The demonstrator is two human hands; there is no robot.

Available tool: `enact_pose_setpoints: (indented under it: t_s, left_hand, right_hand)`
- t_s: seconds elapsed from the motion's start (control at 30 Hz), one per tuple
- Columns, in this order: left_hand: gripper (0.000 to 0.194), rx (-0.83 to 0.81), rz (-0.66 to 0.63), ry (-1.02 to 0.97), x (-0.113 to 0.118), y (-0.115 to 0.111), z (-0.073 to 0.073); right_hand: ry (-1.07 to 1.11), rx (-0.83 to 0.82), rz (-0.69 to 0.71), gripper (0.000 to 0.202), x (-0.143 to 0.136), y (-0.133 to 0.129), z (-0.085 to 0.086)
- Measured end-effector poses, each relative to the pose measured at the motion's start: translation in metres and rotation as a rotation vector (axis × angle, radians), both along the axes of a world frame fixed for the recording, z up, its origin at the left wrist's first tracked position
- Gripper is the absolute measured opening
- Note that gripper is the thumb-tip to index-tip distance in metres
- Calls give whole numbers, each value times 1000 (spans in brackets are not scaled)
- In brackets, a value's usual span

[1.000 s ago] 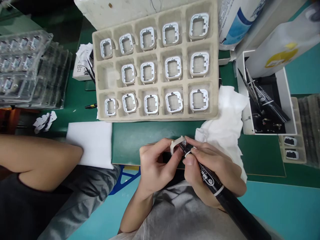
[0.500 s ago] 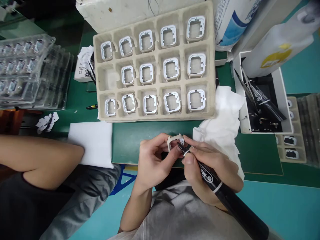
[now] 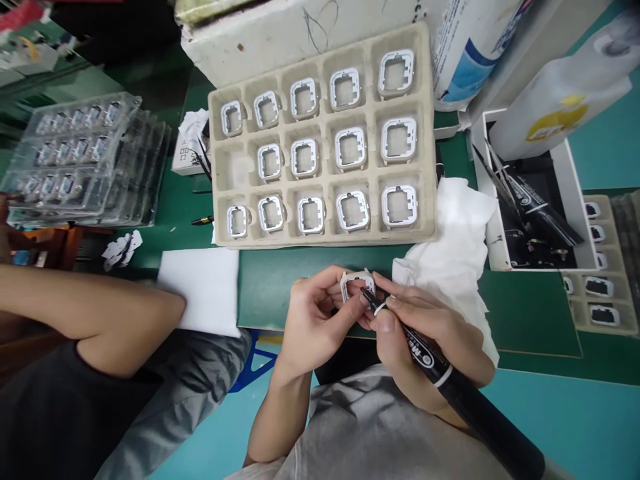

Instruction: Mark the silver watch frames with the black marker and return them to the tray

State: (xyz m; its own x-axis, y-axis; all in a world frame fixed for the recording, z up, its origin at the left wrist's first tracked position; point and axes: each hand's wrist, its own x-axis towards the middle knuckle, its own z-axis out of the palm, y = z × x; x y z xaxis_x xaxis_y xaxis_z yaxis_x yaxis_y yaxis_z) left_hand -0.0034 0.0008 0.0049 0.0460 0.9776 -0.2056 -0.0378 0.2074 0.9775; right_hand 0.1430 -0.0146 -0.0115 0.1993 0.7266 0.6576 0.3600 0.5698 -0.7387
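Note:
A small pale watch-case frame (image 3: 352, 277) is gripped between the fingers and thumb of my left hand (image 3: 316, 320). My right hand (image 3: 433, 333) is closed around a thick black marker-like pen (image 3: 425, 353), whose dark tip meets the inner edge of the frame near my left thumb. Fingertips of my right hand also touch the frame's right side. Beyond my hands lies a beige moulded tray (image 3: 320, 241) with several similar frames in its pockets; the left pocket of the middle row holds none.
White cloth (image 3: 450, 233) lies right of the tray, beside a white box (image 3: 493, 227) with tweezers and a black pen. Bottles stand behind. At left are a white pad (image 3: 210, 287), stacked clear trays (image 3: 85, 167) and a neighbouring person's arm (image 3: 100, 307).
The whole view has shifted, so the bench and tray appear slightly farther right and lower. Both hands keep their hold, with the pen tip still at the frame.

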Motion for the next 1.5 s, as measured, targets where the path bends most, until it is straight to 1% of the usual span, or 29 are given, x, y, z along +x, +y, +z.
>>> enact_pose_setpoints:
  t_s: [0.1, 0.23, 0.43, 0.67, 0.8, 0.93, 1.1, 1.17, 1.23, 1.27, 1.33, 1.4, 1.43, 1.5]
  left_hand:
    - [28, 52, 5, 61, 1, -2, -4]
    - [22, 157, 16, 163, 2, -7, -9]
    - [25, 162, 20, 247, 1, -11, -12]
    - [16, 220, -4, 215, 1, -10, -13]
    - [15, 226, 7, 205, 2, -10, -14]
    - [17, 206, 21, 172, 3, -9, -12]
    - [17, 154, 2, 51, 3, -5, -12]
    - [15, 128, -4, 22, 3, -5, -13]
    - [15, 120, 3, 28, 2, -6, -12]
    - [16, 128, 6, 44, 1, -7, -11]
    - [17, 154, 7, 90, -4, -8, -4]
    - [12, 197, 49, 155, -15, -3, 7]
    - [17, 234, 106, 198, -22, 4, 15]
    - [41, 355, 285, 314, -42, 25, 31]
  right_hand:
    - [45, 17, -77, 20, -6, -1, -2]
    - [-3, 2, -66, 15, -7, -2, -4]
    - [-23, 28, -62, 10, -3, -3, -8]
    - [-10, 43, -65, 11, -8, -2, -10]
    - [-24, -23, -54, 10, -3, -7, -6]
    - [-79, -79, 29, 18, 3, -11, -1]
    - [37, -92, -20, 20, -1, -10, 1]
    - [68, -97, -8, 21, 1, -12, -1]
    - [74, -103, 11, 14, 7, -15, -6]
    - [67, -108, 25, 10, 12, -17, -11]
    - [49, -139, 50, 9, 21, -21, -21]
    - [68, -110, 74, 4, 27, -22, -31]
    - [75, -77, 87, 5, 28, -21, -35]
    - [81, -1, 85, 13, 28, -19, -39]
